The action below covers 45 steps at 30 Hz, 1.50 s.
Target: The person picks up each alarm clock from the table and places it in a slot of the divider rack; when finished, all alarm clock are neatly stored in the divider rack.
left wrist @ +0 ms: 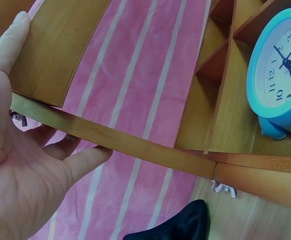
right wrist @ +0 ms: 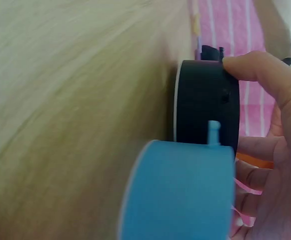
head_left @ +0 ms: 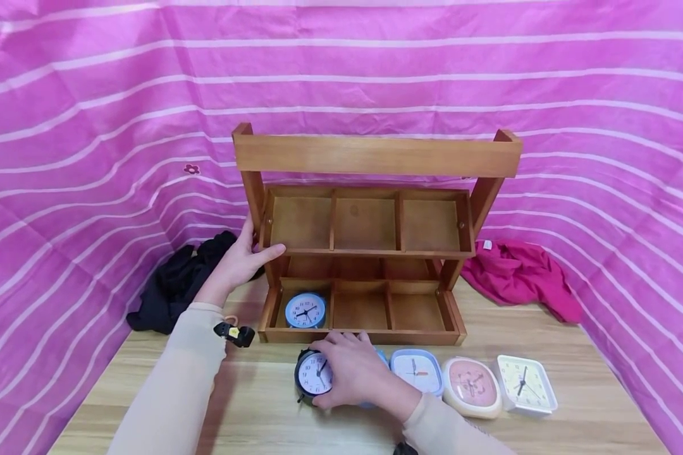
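My left hand [head_left: 240, 258] grips the left side of a two-tier wooden shelf [head_left: 375, 158]. The thumb lies over the upper tray's front corner, with the fingers behind the side board [left wrist: 120, 136]. A blue round alarm clock [head_left: 305, 311] stands in the lower tray's left compartment. In front of the shelf, my right hand [head_left: 353, 370] holds a black round alarm clock [head_left: 314, 373] between thumb and fingers. The right wrist view shows the thumb at the edge of its black case [right wrist: 205, 100]. Beside it is another blue clock [right wrist: 180, 190], mostly hidden under the hand in the head view.
Right of my right hand, a blue-rimmed square clock [head_left: 417, 371], a pink-faced clock [head_left: 471, 387] and a white square clock [head_left: 525, 384] form a row on the wooden table [head_left: 262, 411]. Black cloth [head_left: 173, 287] lies left of the shelf, red cloth [head_left: 520, 275] right. A pink striped curtain [head_left: 341, 76] surrounds the table.
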### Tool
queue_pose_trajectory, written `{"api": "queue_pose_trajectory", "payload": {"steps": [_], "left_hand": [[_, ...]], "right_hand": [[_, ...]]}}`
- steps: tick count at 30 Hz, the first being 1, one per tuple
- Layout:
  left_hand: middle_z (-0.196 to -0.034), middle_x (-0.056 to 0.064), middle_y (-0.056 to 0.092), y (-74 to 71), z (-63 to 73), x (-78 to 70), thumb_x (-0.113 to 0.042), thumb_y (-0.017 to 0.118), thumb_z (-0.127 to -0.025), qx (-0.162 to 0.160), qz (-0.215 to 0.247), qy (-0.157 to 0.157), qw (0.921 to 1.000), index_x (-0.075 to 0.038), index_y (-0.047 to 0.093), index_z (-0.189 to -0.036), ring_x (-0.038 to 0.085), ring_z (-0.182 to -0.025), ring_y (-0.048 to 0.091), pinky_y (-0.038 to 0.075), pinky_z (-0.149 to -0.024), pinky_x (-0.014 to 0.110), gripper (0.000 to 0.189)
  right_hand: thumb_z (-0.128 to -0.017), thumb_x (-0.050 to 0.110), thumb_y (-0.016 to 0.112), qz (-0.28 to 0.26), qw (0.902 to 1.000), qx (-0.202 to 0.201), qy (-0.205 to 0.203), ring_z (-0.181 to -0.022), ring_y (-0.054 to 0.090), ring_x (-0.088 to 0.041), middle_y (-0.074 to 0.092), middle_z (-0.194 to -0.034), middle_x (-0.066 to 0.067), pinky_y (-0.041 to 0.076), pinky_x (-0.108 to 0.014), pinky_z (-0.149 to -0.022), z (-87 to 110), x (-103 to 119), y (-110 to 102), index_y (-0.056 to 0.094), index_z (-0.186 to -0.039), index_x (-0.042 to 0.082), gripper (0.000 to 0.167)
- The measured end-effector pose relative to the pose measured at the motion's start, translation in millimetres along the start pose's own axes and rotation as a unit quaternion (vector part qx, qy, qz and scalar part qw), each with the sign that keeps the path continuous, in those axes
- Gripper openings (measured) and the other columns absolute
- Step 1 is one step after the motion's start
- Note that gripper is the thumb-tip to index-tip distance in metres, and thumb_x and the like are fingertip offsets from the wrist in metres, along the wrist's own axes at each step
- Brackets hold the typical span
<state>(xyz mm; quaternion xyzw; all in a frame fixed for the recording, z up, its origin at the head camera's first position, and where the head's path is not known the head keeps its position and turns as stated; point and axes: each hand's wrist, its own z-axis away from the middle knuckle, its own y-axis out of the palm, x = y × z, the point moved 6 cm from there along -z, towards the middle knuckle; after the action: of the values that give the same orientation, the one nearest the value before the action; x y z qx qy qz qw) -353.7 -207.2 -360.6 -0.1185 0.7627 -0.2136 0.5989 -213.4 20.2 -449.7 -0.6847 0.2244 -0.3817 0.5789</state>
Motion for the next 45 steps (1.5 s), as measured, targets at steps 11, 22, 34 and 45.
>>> {"api": "queue_pose_trajectory", "payload": {"steps": [11,22,34,45], "left_hand": [[-0.174,0.008,0.014,-1.8,-0.3,3.0,-0.038,0.072,-0.099,-0.004,0.009,0.005,0.9999,-0.051,-0.006,-0.164,0.040,-0.157,0.023,0.027,-0.121,0.065,0.102],[-0.174,0.006,0.016,6.6,-5.9,6.4,-0.040,0.073,-0.098,-0.001,0.017,0.009,0.9998,-0.052,-0.006,-0.163,0.038,-0.156,0.025,0.027,-0.122,0.064,0.103],[-0.175,0.003,0.012,5.8,-0.8,2.5,-0.040,0.073,-0.098,0.005,0.015,-0.016,0.9997,-0.051,-0.010,-0.163,0.036,-0.158,0.021,0.026,-0.122,0.065,0.106],[-0.175,0.004,0.013,1.9,-2.1,3.0,-0.034,0.073,-0.099,0.000,0.025,-0.009,0.9996,-0.048,-0.008,-0.164,0.036,-0.157,0.022,0.026,-0.122,0.064,0.105]], "right_hand": [[-0.066,0.058,0.092,-0.051,0.9973,-0.049,-0.021,-0.105,0.055,-0.014,0.062,-0.113,0.007,0.048,-0.037,-0.085,1.1,3.7,-53.7,0.065,-0.139,0.023,0.085],[-0.068,0.045,0.095,-0.050,0.9952,-0.067,0.049,-0.114,0.058,-0.026,0.065,-0.125,-0.005,0.055,-0.048,-0.099,-28.7,-77.9,-78.5,0.065,-0.139,0.016,0.082],[-0.070,0.036,0.097,-0.076,0.9945,-0.013,0.071,-0.121,0.060,-0.025,0.066,-0.130,-0.005,0.052,-0.047,-0.107,-46.5,-115.0,-60.2,0.065,-0.138,0.015,0.078],[-0.073,0.034,0.096,-0.083,0.9932,0.033,0.076,-0.121,0.060,-0.028,0.064,-0.133,-0.008,0.052,-0.050,-0.107,-48.2,-113.0,-54.8,0.065,-0.139,0.013,0.077]]}}
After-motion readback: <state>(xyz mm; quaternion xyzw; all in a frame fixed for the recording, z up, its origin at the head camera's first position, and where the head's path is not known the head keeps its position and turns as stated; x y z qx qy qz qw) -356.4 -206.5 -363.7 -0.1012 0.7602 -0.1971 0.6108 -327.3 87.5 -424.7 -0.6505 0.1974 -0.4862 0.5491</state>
